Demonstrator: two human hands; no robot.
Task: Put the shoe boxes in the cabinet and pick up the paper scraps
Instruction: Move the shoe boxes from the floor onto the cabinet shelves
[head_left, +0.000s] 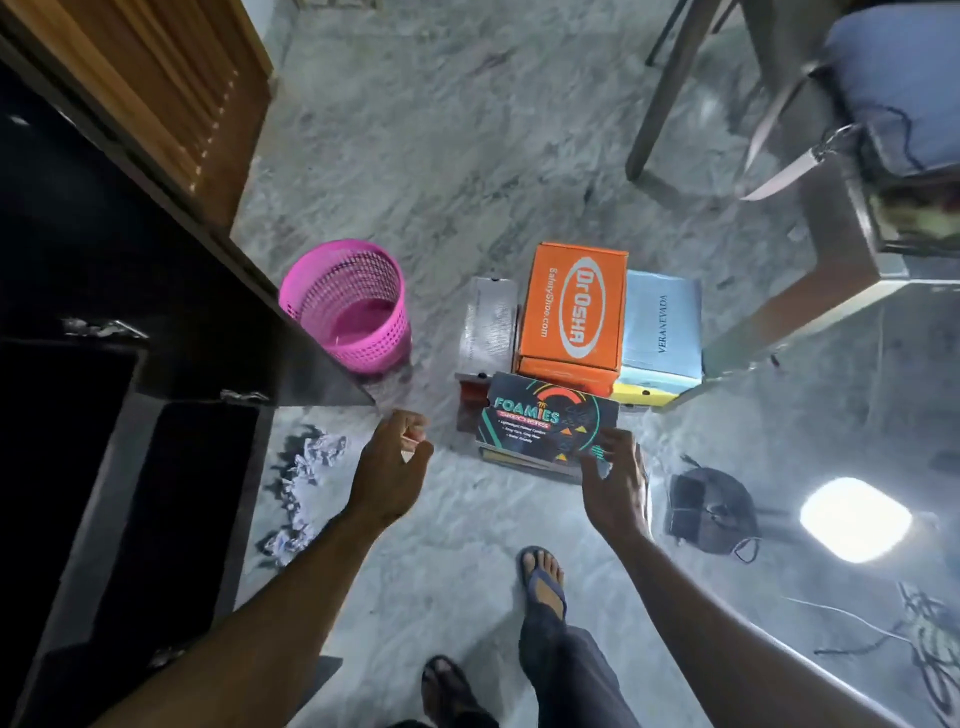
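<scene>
Several shoe boxes are stacked on the marble floor ahead of me: an orange box (571, 312), a pale blue box (662, 325), a grey box (488, 325) and, nearest, a black box printed FOAMIES (540, 421). My right hand (615, 473) grips the black box at its near right corner. My left hand (397, 460) hovers loosely curled a little left of that box, holding nothing. Crumpled paper scraps (306, 483) lie scattered on the floor by the dark cabinet (171, 467), whose doors stand open at the left.
A pink mesh waste basket (348, 309) stands beside the cabinet door. A chair and a metal table leg (810, 291) are at the right, with a black device (711, 512) and cables on the floor. My sandalled feet are at the bottom.
</scene>
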